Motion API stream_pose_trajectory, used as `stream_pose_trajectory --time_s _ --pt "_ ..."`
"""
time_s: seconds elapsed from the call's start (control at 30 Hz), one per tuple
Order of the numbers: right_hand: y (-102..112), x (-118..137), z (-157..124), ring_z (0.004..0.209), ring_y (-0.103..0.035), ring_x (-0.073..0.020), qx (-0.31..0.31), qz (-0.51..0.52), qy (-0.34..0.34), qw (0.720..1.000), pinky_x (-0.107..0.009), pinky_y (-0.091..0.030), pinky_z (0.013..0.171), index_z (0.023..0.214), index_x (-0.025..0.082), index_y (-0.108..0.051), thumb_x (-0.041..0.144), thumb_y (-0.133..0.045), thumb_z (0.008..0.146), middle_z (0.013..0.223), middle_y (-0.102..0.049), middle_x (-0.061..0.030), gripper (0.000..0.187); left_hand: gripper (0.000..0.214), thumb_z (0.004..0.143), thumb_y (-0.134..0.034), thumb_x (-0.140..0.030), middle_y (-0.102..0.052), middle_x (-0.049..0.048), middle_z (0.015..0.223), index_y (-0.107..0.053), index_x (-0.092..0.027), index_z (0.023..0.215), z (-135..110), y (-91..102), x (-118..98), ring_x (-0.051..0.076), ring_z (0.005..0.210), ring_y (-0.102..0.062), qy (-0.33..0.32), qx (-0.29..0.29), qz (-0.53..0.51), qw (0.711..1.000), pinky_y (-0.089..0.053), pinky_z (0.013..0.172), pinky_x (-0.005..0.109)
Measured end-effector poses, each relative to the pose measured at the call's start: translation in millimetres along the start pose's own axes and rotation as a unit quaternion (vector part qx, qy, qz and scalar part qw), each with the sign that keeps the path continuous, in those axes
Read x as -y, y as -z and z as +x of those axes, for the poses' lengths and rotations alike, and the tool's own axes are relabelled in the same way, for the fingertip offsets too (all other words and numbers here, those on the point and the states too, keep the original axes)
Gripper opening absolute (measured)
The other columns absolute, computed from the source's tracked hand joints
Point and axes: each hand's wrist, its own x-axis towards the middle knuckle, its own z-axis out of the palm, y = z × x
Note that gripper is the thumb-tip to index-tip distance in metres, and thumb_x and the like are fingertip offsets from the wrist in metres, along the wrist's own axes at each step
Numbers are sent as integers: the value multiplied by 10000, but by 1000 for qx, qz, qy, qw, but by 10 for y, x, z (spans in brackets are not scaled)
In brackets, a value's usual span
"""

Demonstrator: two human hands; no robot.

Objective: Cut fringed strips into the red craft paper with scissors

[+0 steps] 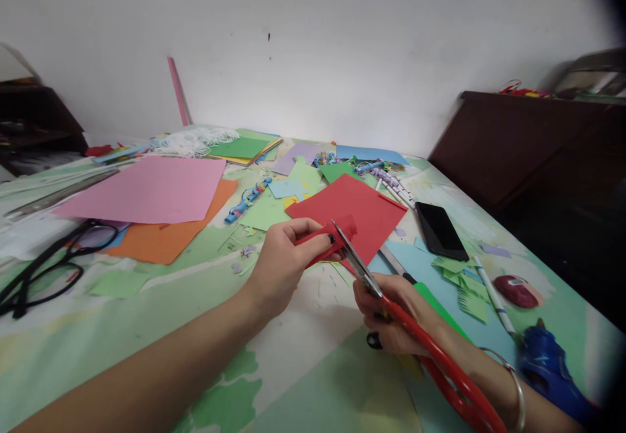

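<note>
Between the thumb and fingers of my left hand (286,260) is a small piece of red paper (320,240), held above the table. My right hand (391,306) grips red-handled scissors (415,325), whose blades point up and left and meet the edge of that piece. Whether the blades are slightly apart I cannot make out. Behind both hands lies a larger red sheet (359,201). A cutter knife (437,306) with a green handle lies partly hidden under my right hand, on a light blue sheet (403,257).
Pink paper (151,188) over orange paper (166,244) and eyeglasses (53,270) lie at left. To the right are a black phone (441,231), green paper scraps (462,280), a white pen (493,295) and a blue glue gun (550,368). A decorated blue stick (248,200) lies mid-table.
</note>
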Motion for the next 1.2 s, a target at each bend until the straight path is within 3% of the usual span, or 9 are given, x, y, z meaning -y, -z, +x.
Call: stream_pose_trajectory --time_s 0.97,1.2 --pt "0 -40 -1 503 -224 -85 -12 -13 -9 1000 -219 -182 427 660 225 -307 60 -545 552 593 -286 79 309 100 668 -680 -154 -640 17 609 -612 -131 598 -9 -13 -3 149 617 -629 -3 -8 -2 1000 -538 675 292" --pt "-17 24 -26 516 -220 -90 2 -2 17 1000 -219 -169 434 668 219 -332 61 -518 546 604 -293 75 273 100 661 -679 -157 -637 14 599 -613 -131 590 -7 -19 -1 148 611 -627 -3 -14 0 1000 -536 665 290"
